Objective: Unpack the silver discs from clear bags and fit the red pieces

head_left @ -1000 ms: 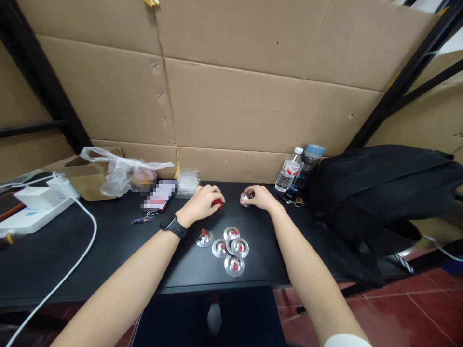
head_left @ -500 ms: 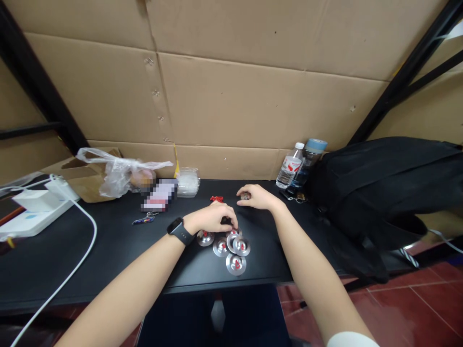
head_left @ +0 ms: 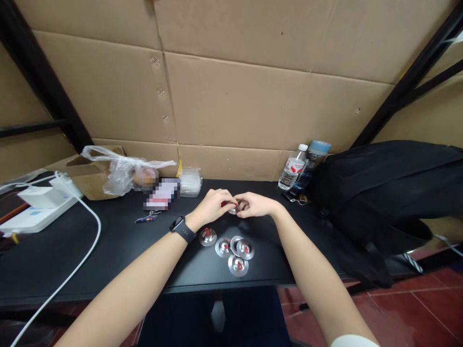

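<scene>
My left hand (head_left: 213, 208), with a dark watch (head_left: 182, 228) on its wrist, is closed in a pinch at the red cord of a small silvery finger cymbal (head_left: 233, 210). Curled against it from the other side, my right hand (head_left: 256, 206) grips metal at the same spot; its fingers partly hide whether one or two cymbals are there. Nearer the table's front edge lie several more finger cymbals (head_left: 238, 266), domed discs with red cord loops, some overlapping. One cymbal (head_left: 207, 237) rests apart from these, close to my left wrist.
A black table (head_left: 126, 260) carries a blurred-out phone-like item (head_left: 162, 194), a keychain (head_left: 146, 219), a clear plastic roll (head_left: 191, 182) and a plastic bag (head_left: 121, 173). At left is a white power strip (head_left: 39, 217). Bottles (head_left: 292, 168) and a black backpack (head_left: 376, 188) stand right.
My left hand has lifted a finger cymbal off the group and carried it up to my right hand. My right hand has moved slightly nearer, so the two hands now meet.
</scene>
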`<state>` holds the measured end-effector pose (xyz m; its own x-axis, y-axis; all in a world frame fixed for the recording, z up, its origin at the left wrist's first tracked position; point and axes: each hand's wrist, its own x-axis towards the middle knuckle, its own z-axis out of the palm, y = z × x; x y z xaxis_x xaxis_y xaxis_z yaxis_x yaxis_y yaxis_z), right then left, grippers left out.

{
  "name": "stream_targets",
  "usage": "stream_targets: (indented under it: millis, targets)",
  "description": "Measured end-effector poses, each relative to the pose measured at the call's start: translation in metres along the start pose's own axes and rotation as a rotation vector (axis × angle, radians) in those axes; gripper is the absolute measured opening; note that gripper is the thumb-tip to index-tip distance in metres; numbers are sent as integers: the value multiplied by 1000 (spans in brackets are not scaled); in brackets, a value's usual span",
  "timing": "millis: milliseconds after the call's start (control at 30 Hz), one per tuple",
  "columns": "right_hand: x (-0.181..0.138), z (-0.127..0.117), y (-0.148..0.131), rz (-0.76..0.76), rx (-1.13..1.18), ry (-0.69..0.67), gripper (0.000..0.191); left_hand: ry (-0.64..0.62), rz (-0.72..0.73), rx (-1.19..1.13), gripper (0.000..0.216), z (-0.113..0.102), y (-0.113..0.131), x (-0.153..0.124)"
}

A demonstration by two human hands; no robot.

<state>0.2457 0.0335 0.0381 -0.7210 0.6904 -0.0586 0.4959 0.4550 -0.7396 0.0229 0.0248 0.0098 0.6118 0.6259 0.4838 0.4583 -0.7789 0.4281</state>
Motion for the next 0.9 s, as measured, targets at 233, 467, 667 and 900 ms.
stream_targets:
  millis: [233,467,667,900]
  targets:
    - [9,11,0,-72,21,93,36,77,-10,-8,14,-1,-3,0]
    - [8,7,6,-116,118,93,37,137,-47,-21,16,-1,-3,2]
    - [5,2,1,-108,103,154,48,114,-62,128,17,-3,-4,1]
    - [13,9,9,-151,136,207,46,149,-54,76,16,-5,2,1]
